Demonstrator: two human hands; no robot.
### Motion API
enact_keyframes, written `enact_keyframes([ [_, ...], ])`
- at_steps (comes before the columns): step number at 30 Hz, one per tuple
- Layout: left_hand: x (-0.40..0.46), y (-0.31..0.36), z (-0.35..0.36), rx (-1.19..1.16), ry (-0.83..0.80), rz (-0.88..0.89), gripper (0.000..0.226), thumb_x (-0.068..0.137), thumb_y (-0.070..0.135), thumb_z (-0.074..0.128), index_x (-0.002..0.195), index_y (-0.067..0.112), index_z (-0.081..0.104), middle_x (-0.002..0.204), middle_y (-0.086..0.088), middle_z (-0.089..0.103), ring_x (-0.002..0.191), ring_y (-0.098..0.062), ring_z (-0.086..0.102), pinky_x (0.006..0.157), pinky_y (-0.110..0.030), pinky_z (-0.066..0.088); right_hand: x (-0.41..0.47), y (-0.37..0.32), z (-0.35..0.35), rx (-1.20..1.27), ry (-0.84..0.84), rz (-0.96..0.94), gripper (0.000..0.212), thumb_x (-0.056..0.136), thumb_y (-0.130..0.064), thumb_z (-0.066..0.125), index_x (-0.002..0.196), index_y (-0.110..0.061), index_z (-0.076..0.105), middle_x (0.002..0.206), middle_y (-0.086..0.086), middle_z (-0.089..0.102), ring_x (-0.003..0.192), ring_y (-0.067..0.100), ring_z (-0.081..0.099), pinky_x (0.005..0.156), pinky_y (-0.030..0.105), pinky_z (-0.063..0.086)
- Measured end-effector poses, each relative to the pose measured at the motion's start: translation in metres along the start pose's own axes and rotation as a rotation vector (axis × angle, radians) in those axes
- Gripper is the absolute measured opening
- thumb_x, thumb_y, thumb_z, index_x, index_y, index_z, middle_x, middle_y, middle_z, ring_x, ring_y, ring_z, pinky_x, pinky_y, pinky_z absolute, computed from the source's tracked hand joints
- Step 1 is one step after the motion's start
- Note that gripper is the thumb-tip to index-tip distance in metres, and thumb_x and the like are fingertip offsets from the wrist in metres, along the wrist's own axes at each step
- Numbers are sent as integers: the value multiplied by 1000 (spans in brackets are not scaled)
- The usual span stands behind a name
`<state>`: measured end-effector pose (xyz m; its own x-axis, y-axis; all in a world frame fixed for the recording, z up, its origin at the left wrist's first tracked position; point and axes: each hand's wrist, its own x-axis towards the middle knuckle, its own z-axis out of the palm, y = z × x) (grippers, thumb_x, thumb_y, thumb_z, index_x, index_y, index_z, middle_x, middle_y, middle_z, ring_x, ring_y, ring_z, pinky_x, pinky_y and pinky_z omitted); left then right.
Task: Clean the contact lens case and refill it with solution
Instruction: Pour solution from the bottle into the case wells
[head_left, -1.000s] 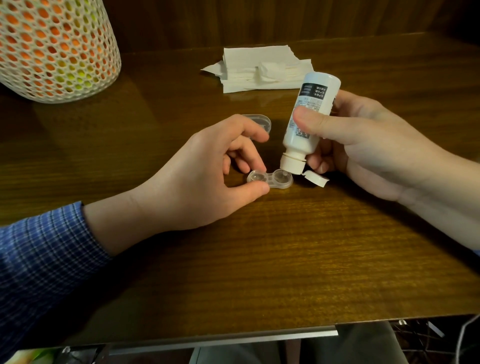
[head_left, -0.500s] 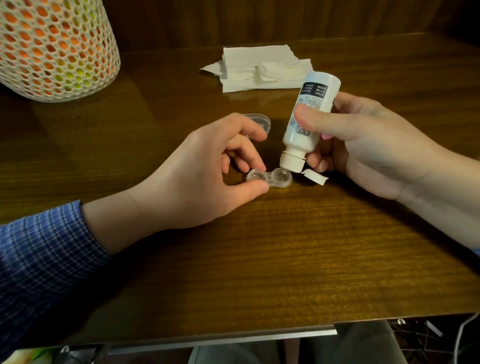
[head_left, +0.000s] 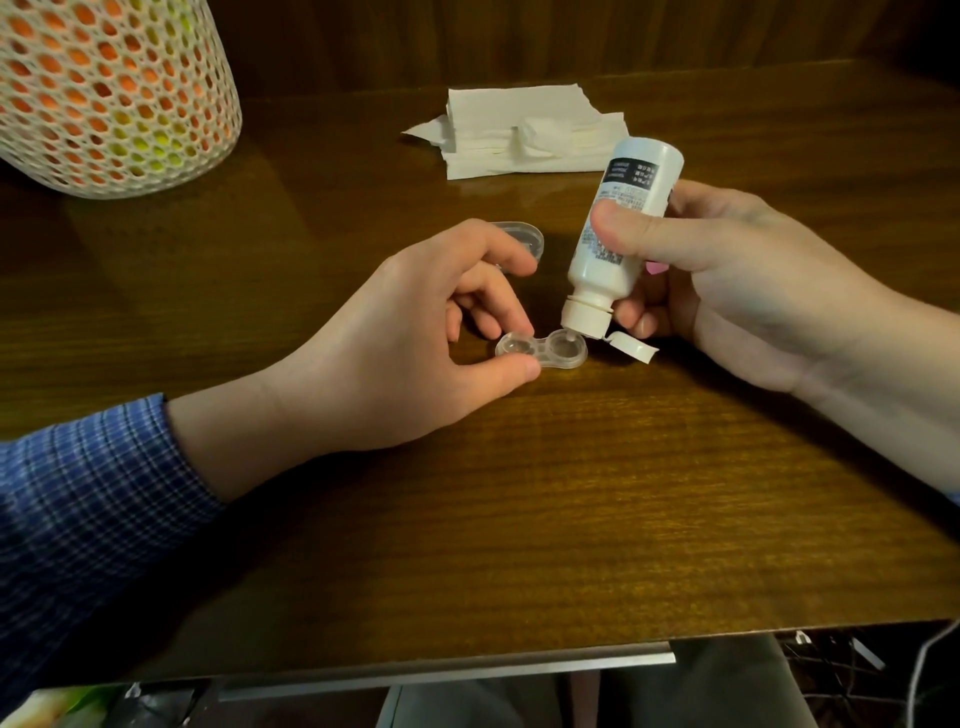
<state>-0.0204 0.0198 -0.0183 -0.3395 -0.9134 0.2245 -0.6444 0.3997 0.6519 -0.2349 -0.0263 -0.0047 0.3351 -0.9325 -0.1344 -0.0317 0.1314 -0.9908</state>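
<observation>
A clear contact lens case (head_left: 545, 352) lies open on the brown table (head_left: 519, 519). My left hand (head_left: 415, 338) pinches its left well between thumb and fingers. My right hand (head_left: 727, 275) grips a white solution bottle (head_left: 621, 228), tipped nozzle-down, with its tip right over the case's right well. The bottle's flip cap (head_left: 631, 347) hangs open beside the nozzle. A clear lid (head_left: 522, 236) of the case lies behind my left hand, partly hidden by my fingers.
A stack of white paper tissues (head_left: 519, 130) lies at the back of the table. A white mesh container (head_left: 104, 88) with orange and green inside stands at the back left. The table's front edge runs along the bottom.
The bottle's nozzle has dropped slightly closer to the right well. Both hands hold their places otherwise.
</observation>
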Motion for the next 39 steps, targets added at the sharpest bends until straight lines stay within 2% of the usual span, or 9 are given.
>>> enact_keyframes([
  [9,0,-1,0,-4,-5,11,59,81,28,83,132,16,56,96,12,74,92,-8,70,69,-21,54,0,0,1,-8,25,5,49,69,-42,78,113,-22,70,80,-2,77,57,11,63,48,21,49],
  [15,0,-1,0,0,-6,11,59,82,26,83,132,15,56,96,11,74,91,-8,69,69,-19,53,2,-2,1,6,27,15,46,69,-44,76,107,-19,68,72,-2,73,53,9,59,46,21,47],
  [20,0,-2,0,5,-7,11,58,82,27,83,132,15,56,97,12,74,91,-6,69,70,-18,53,3,-2,-2,13,13,21,42,78,-41,78,111,-18,67,74,-3,71,53,8,57,45,20,45],
  [25,0,-2,1,10,-2,2,59,81,28,84,132,17,56,96,13,74,91,-6,69,70,-20,55,2,-1,2,-34,22,5,52,64,-46,80,106,-19,67,71,-4,71,51,5,56,43,18,44],
  [31,1,-1,1,15,-4,-13,59,80,31,83,131,19,56,96,13,73,91,-6,70,69,-22,56,2,2,3,-74,45,-16,33,81,-41,81,101,-18,69,78,-1,69,56,6,53,44,19,42],
  [39,1,0,0,13,-8,-23,59,79,33,82,131,20,56,95,13,73,91,-6,70,68,-22,56,4,2,9,-77,45,-61,27,84,-43,79,94,-23,63,64,-9,63,51,4,50,43,16,38],
])
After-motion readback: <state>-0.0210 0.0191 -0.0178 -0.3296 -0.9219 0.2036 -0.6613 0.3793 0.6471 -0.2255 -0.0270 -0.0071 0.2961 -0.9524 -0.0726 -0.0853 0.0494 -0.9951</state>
